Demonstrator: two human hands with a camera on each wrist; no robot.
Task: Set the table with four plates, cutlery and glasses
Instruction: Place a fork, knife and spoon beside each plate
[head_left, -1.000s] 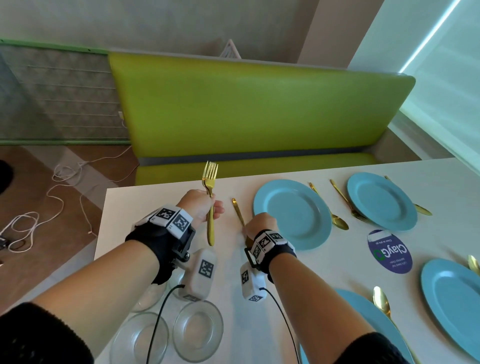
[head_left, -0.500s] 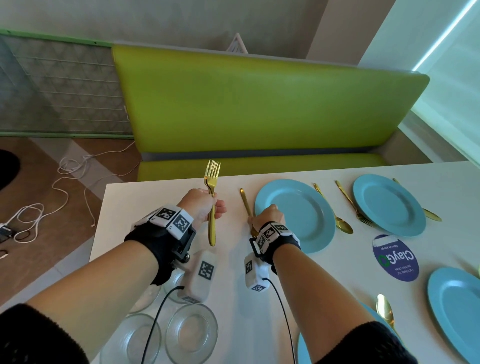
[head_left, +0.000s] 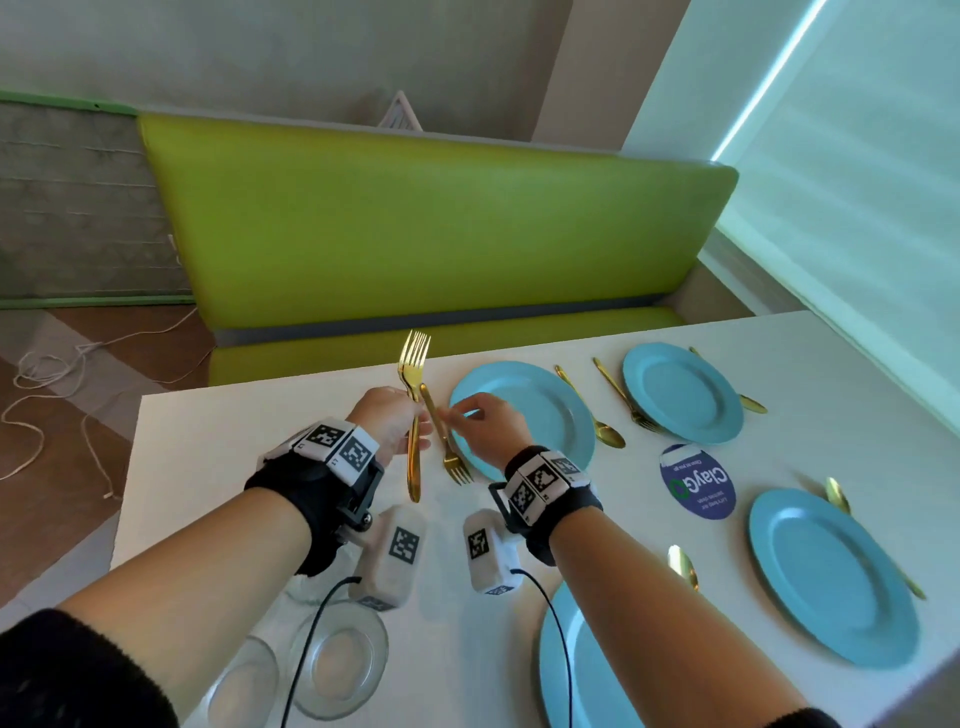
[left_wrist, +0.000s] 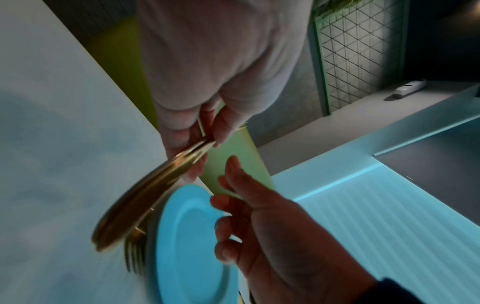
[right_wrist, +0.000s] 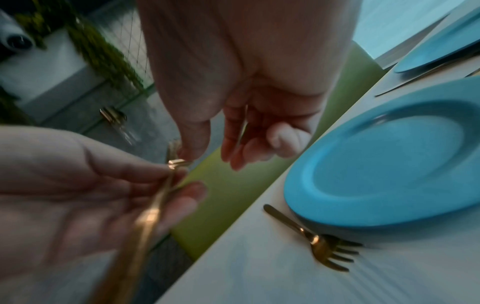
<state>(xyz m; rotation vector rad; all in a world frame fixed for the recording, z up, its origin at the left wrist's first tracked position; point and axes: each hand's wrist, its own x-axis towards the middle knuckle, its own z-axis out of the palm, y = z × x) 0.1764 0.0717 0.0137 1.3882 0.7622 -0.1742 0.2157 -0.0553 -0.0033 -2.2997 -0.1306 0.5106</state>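
My left hand (head_left: 415, 431) grips a small bunch of gold forks (head_left: 414, 364) by their handles, tines up, above the white table (head_left: 234, 441). In the left wrist view its thumb and fingers (left_wrist: 205, 135) pinch the handles (left_wrist: 145, 197). One gold fork (head_left: 448, 449) lies flat just left of the far-left blue plate (head_left: 524, 415), tines toward me; the right wrist view shows this fork (right_wrist: 311, 239) lying free beside the plate (right_wrist: 389, 160). My right hand (head_left: 457, 415) hovers over it with loose fingers, holding nothing, fingertips close to the held forks (right_wrist: 145, 222).
Three more blue plates (head_left: 680, 392) (head_left: 831, 577) (head_left: 587, 675) lie on the table with gold spoons (head_left: 608, 434) and a fork (head_left: 623, 400) beside them. Empty glasses (head_left: 337, 660) stand near my left forearm. A purple sticker (head_left: 698, 480) marks the middle. A green bench (head_left: 415, 234) runs behind.
My right hand has let go of the fork it was laying beside the far-left plate, and has risen toward the forks in my left hand. The left hand has barely moved.
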